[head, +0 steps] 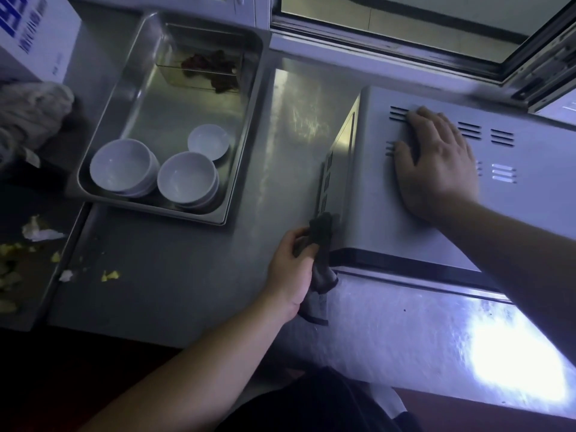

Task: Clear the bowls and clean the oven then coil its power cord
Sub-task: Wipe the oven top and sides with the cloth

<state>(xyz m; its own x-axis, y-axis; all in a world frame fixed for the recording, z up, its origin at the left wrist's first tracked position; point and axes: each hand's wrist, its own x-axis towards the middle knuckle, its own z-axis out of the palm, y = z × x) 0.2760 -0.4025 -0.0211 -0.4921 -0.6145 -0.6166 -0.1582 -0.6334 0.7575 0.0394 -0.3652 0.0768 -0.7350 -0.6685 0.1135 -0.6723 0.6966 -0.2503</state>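
the oven (pixel 389 194) sits on the steel counter (pixel 174 275) under the window; the right hand (pixel 436 163) lies flat on its top, fingers spread; the left hand (pixel 293 269) grips a dark cloth (pixel 321 244) against its front left corner — white bowls (pixel 156 173) sit in the metal tray (pixel 246 126) to the left.

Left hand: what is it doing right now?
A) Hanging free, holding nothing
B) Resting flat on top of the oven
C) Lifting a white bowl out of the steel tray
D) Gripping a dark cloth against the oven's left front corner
D: the left hand has its fingers curled round the dark cloth at the oven corner; the right hand lies flat on top.
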